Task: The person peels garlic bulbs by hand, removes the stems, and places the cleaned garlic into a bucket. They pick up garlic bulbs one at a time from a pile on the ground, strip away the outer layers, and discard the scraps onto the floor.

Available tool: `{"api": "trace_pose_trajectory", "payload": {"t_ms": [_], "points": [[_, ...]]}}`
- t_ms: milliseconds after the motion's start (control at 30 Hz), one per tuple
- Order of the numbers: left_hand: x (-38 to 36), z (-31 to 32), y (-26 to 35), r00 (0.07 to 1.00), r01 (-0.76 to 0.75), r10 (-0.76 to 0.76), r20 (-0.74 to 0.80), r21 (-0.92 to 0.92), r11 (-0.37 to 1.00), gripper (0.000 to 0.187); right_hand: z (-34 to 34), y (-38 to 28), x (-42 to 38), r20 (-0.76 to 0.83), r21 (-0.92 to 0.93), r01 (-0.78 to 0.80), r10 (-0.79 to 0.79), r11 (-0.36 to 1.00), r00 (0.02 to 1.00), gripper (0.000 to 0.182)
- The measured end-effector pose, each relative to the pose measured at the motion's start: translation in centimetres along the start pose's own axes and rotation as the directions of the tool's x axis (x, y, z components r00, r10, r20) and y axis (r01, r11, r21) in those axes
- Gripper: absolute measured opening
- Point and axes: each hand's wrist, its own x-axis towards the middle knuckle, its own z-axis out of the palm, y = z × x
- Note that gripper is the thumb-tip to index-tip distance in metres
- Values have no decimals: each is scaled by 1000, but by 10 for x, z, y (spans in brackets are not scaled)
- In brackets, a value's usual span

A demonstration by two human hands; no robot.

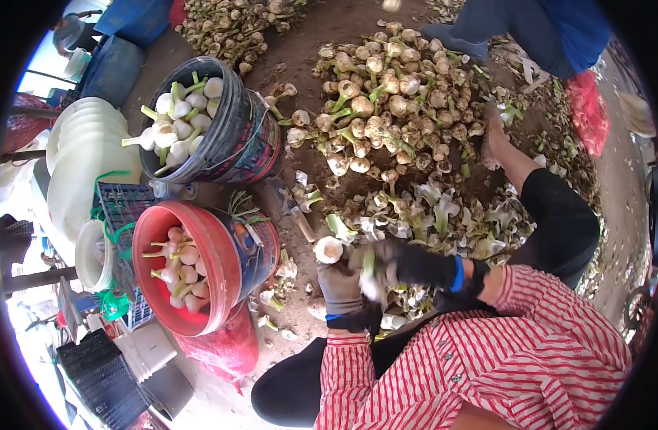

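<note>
I sit on the ground in a red striped shirt, both hands gloved. My left hand [341, 288], in a grey glove, and my right hand [413, 264], in a black glove with a blue cuff band, meet on a blurred white bulb with a green stem [372, 281]. Another white bulb [329, 249] sits just above my left fingers; whether I hold it I cannot tell. To the left, a red bucket [215, 247] and a black bucket [228, 107] both hold peeled white bulbs.
A big pile of unpeeled bulbs [393, 93] lies ahead on the dirt, with green-white peelings [443, 215] before my knee. Another person in blue [537, 29] is at the top right. White tubs [85, 150] and crates [99, 376] stand at the left.
</note>
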Motion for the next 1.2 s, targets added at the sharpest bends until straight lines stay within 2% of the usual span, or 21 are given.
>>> {"api": "trace_pose_trajectory", "payload": {"t_ms": [33,67,133,167,200,267,300,333,400,467,567,600,733,767,800,833,867,933,1067,1100,1200], "points": [[4,-5,8,992,118,-113,57,-99,988,17,16,-30,-5,91,1,-204,203,979,975,38],[4,-3,18,884,419,-449,133,-653,631,20,31,-61,-10,177,-17,-397,393,918,902,35],[3,2,10,921,327,-389,-20,-502,801,30,21,-64,-6,207,-39,-416,415,909,886,32],[7,0,15,914,338,-404,38,-621,707,32,13,-64,-5,233,-63,-435,437,898,868,31],[13,-4,22,906,348,-411,99,-726,593,34,-9,-33,-2,246,-406,-20,130,914,960,29],[20,-16,45,919,238,-392,-50,-722,650,23,-34,-17,-6,202,-882,100,179,461,963,22],[25,-24,67,889,176,-448,-94,-832,525,21,-44,-13,-6,40,-966,-24,240,258,970,21],[27,-47,76,995,80,-96,35,-851,519,24,-57,-8,-3,-129,-988,-146,265,43,956,19],[26,-35,141,991,-116,-25,-128,-951,288,41,-104,35,7,-406,-900,-373,-123,226,905,21],[30,-31,151,981,-154,-48,-187,-908,391,49,-133,32,34,-388,-921,-381,-253,76,886,24],[35,-22,107,967,109,-250,-45,-813,572,50,-170,41,59,-395,-899,-397,-53,-186,917,33],[32,-3,104,936,145,-320,-144,-673,726,45,-179,47,63,-387,-901,-391,-57,-189,920,33],[25,15,73,938,323,-343,41,-459,828,53,-188,60,55,-453,-886,-462,-162,-25,877,30],[25,21,68,937,326,-347,40,-458,827,53,-182,53,53,-543,-803,-507,-33,315,839,31],[26,28,63,943,324,-332,13,-255,911,55,-176,44,49,-579,-604,-521,118,603,807,34],[26,36,57,950,312,-313,-10,-38,949,57,-145,23,43,-554,-23,-480,389,877,736,33],[26,42,45,950,312,-313,-14,-36,949,57,-129,25,37,-551,-22,-481,390,877,737,33],[26,49,19,1000,8,-15,23,262,965,53,-102,29,30,-251,453,-148,286,879,925,35],[25,48,37,999,-49,47,15,131,990,56,-45,-40,35,-243,158,-61,99,986,965,39],[21,50,51,999,-41,46,-19,199,979,51,-43,-54,36,-291,-100,-135,101,986,951,41],[14,47,57,943,-329,321,88,389,861,49,-24,-85,40,-293,-638,-199,5,744,956,44]]}}
